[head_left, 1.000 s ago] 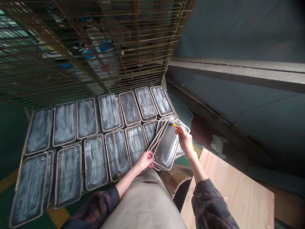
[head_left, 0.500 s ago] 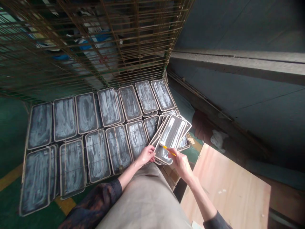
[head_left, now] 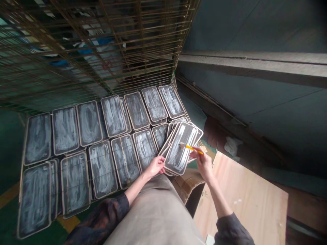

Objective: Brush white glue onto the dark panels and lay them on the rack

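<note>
My right hand (head_left: 203,162) grips a paintbrush (head_left: 194,148) by its yellow handle. The bristles touch the top panel (head_left: 176,158), a dark rectangular board with rounded corners, a pale rim and wet white streaks running lengthwise. At the lower left edge of this panel, my left hand (head_left: 156,165) is closed with its fingers on the rim. Several similar panels lie fanned out beneath the top one, partly hidden by it. The left thumb and fingertips meet at the edge, so how many panels they pinch is hard to see.
Rows of white-streaked panels (head_left: 65,131) lie on a wire rack (head_left: 112,92), whose other tiers rise above. A wooden board (head_left: 245,197) stands at the right, beside an open cardboard box (head_left: 187,183). Crumpled plastic (head_left: 232,146) lies by the wall (head_left: 255,102).
The brush has moved up the panel and slightly right, with my right hand following. More white streaks show on the panel's lower part. My left hand stays at the rim.
</note>
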Demonstrator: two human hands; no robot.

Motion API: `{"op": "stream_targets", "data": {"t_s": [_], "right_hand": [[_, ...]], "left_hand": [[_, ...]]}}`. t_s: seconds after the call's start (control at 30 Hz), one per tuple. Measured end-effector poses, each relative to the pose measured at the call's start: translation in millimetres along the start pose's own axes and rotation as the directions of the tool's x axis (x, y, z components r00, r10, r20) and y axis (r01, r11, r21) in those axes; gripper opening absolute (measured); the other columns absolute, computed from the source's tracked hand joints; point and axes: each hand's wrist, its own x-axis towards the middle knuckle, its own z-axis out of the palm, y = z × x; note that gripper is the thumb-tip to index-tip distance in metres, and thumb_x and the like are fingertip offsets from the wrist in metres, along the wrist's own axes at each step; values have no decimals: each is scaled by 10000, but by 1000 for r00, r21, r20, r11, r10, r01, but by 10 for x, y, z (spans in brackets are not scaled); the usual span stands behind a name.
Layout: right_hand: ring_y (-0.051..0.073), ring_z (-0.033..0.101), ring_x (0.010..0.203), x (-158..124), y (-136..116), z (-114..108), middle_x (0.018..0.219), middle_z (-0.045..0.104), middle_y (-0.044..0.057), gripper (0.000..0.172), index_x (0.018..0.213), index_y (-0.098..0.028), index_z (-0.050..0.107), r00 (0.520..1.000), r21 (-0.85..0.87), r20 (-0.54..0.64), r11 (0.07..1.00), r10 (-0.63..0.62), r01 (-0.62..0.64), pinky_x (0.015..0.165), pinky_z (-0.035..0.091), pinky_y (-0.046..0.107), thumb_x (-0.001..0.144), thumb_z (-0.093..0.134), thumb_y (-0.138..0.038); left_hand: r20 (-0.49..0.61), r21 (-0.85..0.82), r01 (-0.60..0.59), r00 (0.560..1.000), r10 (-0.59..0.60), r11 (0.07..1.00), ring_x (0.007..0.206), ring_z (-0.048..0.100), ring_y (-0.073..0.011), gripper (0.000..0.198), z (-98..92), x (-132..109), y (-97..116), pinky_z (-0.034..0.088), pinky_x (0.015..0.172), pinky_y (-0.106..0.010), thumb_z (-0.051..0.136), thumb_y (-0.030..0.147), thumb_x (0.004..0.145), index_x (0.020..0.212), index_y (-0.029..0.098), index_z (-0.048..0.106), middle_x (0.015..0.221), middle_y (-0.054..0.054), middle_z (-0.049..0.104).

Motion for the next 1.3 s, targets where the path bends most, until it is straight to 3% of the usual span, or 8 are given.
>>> {"op": "stream_targets", "data": {"t_s": [0.1, 0.33, 0.47, 0.6, 0.73, 0.93, 1.03, 1.3], "right_hand": [[174, 680, 748, 304, 58, -59, 810, 698, 38, 282, 1109, -208, 570, 987, -164, -102, 980, -127, 109, 711, 530, 296, 929, 398, -340], [182, 668, 846, 731, 58, -28, 983, 687, 72, 290, 1127, -203, 582, 945, -361, -77, 892, -319, 272, 726, 505, 281, 931, 402, -316], [188, 668, 847, 631, 91, 17, 1004, 684, 75, 281, 1113, -210, 588, 952, -405, 23, 867, -307, 289, 710, 507, 282, 929, 409, -324], [167, 681, 702, 396, 9, -61, 772, 697, 34, 282, 1084, -211, 585, 980, -275, 127, 943, -155, 185, 643, 522, 261, 933, 398, -357], [153, 675, 665, 476, -59, -144, 741, 682, 23, 291, 1092, -203, 567, 991, -128, 17, 982, -136, 137, 646, 532, 260, 935, 382, -363], [170, 676, 760, 778, 79, -65, 849, 696, 45, 267, 1104, -222, 579, 963, -355, -39, 905, -266, 236, 701, 508, 275, 928, 396, -306], [173, 671, 763, 573, 105, -4, 901, 694, 57, 260, 1114, -218, 572, 964, -394, 39, 882, -264, 257, 679, 504, 269, 929, 407, -297], [146, 667, 814, -542, -155, 190, 959, 672, 57, 268, 1148, -211, 533, 965, -256, 212, 944, -154, 207, 691, 514, 232, 927, 382, -208]], "left_hand": [[-8, 2, 0, 1000, 0, 1000, 454, 609, -125, 169, 9, 3, 7, 421, 398, -185, 576, 234, 773, 867, 145, 468, 577, 43, 551], [-21, -1, 0, 1000, 0, 1000, 448, 600, -122, 156, 28, 2, 1, 426, 401, -191, 564, 220, 779, 875, 140, 471, 571, 48, 542], [-20, -3, 0, 1000, 0, 1000, 450, 600, -119, 145, 26, 0, 4, 425, 401, -186, 558, 209, 782, 873, 140, 470, 577, 49, 538], [-23, -15, 4, 1000, -5, 1000, 448, 598, -115, 140, 19, 5, -1, 426, 400, -185, 556, 203, 781, 873, 143, 470, 580, 51, 536], [-20, -14, 0, 1000, -1, 1000, 449, 598, -114, 138, 15, 8, -17, 431, 405, -187, 546, 187, 780, 884, 143, 468, 585, 53, 534], [-15, -11, -3, 1000, 3, 1000, 456, 604, -117, 163, 16, -9, -7, 433, 403, -187, 562, 207, 775, 888, 145, 463, 592, 51, 536], [-16, -15, -2, 1000, 2, 1000, 458, 606, -116, 159, 16, -7, -8, 432, 403, -183, 566, 211, 775, 878, 146, 465, 593, 49, 536], [2, -4, -17, 1000, 17, 1000, 466, 610, -116, 132, 17, -37, 28, 438, 418, -178, 568, 214, 777, 839, 149, 472, 572, 39, 554]]}}
